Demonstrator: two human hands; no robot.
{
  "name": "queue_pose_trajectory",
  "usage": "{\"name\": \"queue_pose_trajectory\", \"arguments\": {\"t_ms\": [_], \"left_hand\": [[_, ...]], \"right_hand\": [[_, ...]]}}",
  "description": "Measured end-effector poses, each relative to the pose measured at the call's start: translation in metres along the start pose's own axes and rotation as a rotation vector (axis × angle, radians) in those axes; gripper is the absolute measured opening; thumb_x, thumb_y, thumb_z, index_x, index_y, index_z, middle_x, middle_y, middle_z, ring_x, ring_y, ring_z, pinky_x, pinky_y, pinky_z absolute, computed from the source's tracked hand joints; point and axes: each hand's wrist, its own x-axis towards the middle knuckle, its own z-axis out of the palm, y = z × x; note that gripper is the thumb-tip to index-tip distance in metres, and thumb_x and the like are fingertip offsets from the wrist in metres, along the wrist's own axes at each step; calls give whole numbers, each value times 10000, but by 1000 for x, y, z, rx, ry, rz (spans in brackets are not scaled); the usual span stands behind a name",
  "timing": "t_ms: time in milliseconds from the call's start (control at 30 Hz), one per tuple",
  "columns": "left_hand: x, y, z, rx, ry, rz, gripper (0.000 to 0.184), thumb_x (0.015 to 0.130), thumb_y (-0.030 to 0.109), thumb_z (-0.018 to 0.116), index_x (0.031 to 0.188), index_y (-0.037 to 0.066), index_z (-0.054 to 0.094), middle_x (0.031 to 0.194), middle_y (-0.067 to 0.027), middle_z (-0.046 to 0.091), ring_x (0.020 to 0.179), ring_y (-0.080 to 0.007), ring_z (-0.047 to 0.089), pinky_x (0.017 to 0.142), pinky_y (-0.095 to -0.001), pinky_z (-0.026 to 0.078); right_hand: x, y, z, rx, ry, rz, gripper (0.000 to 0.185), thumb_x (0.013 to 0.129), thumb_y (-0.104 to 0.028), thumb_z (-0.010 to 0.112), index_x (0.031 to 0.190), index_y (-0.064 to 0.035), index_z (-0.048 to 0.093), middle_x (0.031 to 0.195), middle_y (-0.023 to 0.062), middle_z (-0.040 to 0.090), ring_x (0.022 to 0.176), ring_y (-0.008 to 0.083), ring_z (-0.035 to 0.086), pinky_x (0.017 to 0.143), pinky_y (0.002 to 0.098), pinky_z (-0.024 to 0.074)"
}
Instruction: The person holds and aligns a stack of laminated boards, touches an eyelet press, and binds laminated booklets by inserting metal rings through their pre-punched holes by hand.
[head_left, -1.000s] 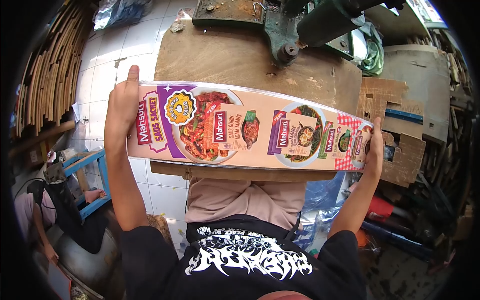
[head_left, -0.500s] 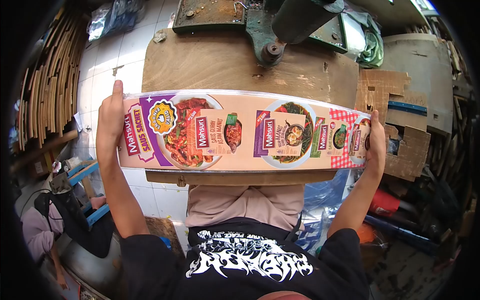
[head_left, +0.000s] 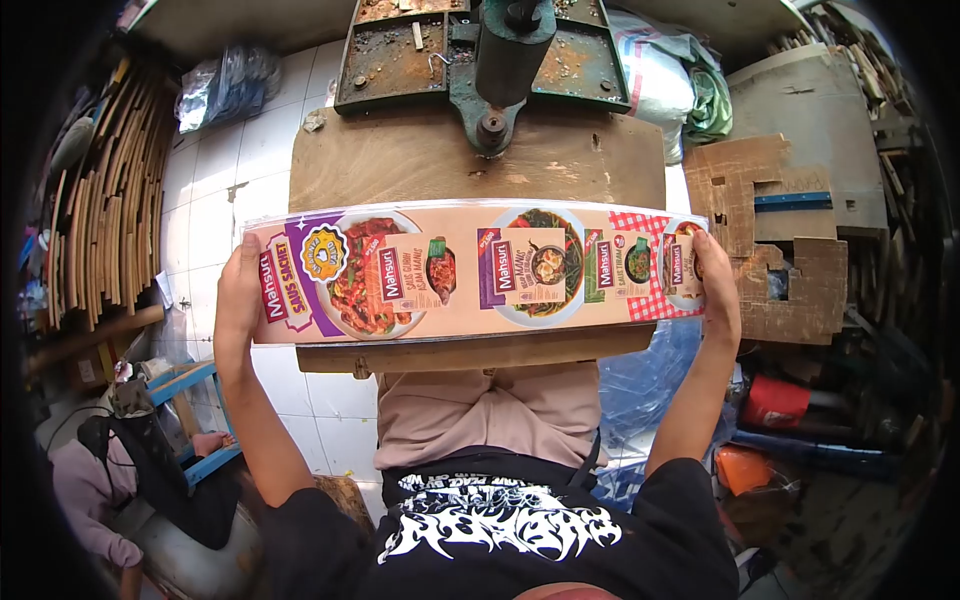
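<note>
A long printed board [head_left: 450,310] with food pictures and the word Mahsuri lies level across the front part of a wooden table [head_left: 400,165]. My left hand [head_left: 237,290] grips its left end, the fingers mostly hidden behind or under the edge. At the narrower right end, my right hand [head_left: 717,285] holds the board in the same way. Beyond the board, a green metal machine [head_left: 490,125] with a round post stands at the back of the table. Whether the board touches the tabletop cannot be made out.
Stacked brown sheets [head_left: 115,200] stand at the left. Cut cardboard [head_left: 800,290] lies at the right, near a white sack [head_left: 655,95]. At the lower left, another person's sleeve [head_left: 85,500] shows beside a blue frame [head_left: 205,465]. Plastic sheeting [head_left: 640,400] is below the table's right side.
The view has shifted, so the machine now appears nearer the centre. The board looks more level and slightly lower in view, still between both hands.
</note>
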Motion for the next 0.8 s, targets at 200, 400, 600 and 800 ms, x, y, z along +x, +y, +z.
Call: {"name": "queue_pose_trajectory", "arguments": {"t_ms": [200,400,600,800], "left_hand": [[-7,9,8,0,24,-40,601,990,511,362,963,-43,593,772,-83,649,648,-98,592,617,-254,490],[-5,10,6,-40,1,-43,564,1002,476,355,1019,-36,590,801,-74,656,657,-87,601,625,-241,494],[-5,11,8,4,36,-35,576,1002,487,343,1025,-31,593,818,-77,653,685,-97,598,656,-257,488],[-5,14,6,-5,28,-50,580,1003,489,337,1050,-35,582,852,-79,650,709,-102,594,676,-253,487]], "right_hand": [[-1,-6,6,14,77,-25,405,970,-392,510,1053,-1,578,850,49,653,692,67,618,616,218,516],[1,-5,2,63,21,-11,370,977,-353,509,1081,-6,587,890,44,660,734,61,626,646,199,509],[7,1,2,57,53,22,360,974,-352,514,1066,-13,595,883,42,665,738,65,632,650,206,515],[9,-1,-3,-70,43,4,380,982,-364,496,1097,-13,585,932,49,649,798,64,604,694,218,493]]}}
